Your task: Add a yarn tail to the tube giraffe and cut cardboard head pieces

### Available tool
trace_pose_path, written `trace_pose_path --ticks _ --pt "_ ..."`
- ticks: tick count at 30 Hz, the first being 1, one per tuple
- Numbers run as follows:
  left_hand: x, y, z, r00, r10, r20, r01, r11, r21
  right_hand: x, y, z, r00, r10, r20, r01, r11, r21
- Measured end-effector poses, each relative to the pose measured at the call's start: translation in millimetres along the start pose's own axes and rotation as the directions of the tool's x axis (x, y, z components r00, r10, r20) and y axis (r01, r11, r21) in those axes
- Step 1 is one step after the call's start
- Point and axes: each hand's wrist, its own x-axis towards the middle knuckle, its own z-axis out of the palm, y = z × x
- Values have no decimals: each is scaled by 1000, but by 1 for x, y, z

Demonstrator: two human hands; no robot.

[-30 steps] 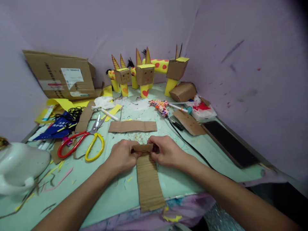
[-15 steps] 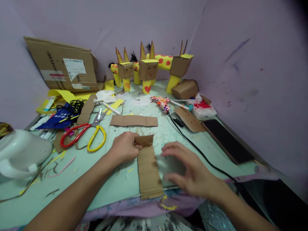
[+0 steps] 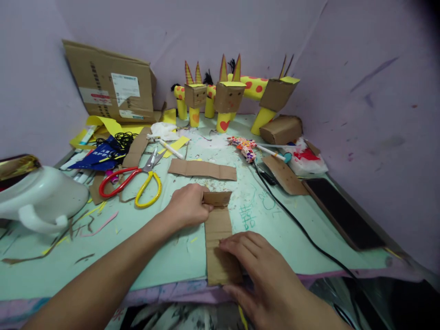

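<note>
A long brown cardboard strip [image 3: 217, 229] lies lengthwise on the green table [image 3: 165, 256], its far end folded up. My left hand [image 3: 187, 206] pinches that folded end from the left side. My right hand [image 3: 261, 270] rests with fingers stretched flat on the near end of the strip, at the table's front edge. A second folded cardboard strip [image 3: 202, 168] lies flat just beyond.
Red-and-yellow scissors [image 3: 132, 180] lie to the left. Yellow cardboard animal figures [image 3: 227, 98] stand at the back, beside a brown box [image 3: 113, 87]. A glue gun [image 3: 246, 147] with black cable [image 3: 295, 224], a dark phone [image 3: 343, 213] and a white jug [image 3: 37, 199] are around.
My right hand let go of the folded end and came back to press the near end of the strip. The left hand stays on the fold. The view shifted left.
</note>
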Motion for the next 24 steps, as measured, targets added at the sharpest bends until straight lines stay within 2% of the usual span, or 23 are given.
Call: trace_pose_path --ticks 3,9,14,19,24 --pt "1 0 0 1000 -2 -1 2 1000 -1 2 -3 -4 998 -68 -6 68 996 -58" --pt "0 -1 -1 1000 26 7 -26 1000 -6 4 7 7 966 -247 -76 221 941 -256" --pt "-1 0 -2 1000 21 6 -21 1000 -9 6 18 8 961 -261 -90 233 942 -242" --pt "0 -1 -1 1000 31 -1 -31 1000 -1 12 22 7 942 -327 -71 302 923 -240" --pt "1 -2 0 1000 29 4 -29 1000 1 16 20 8 970 -203 -133 187 974 -124"
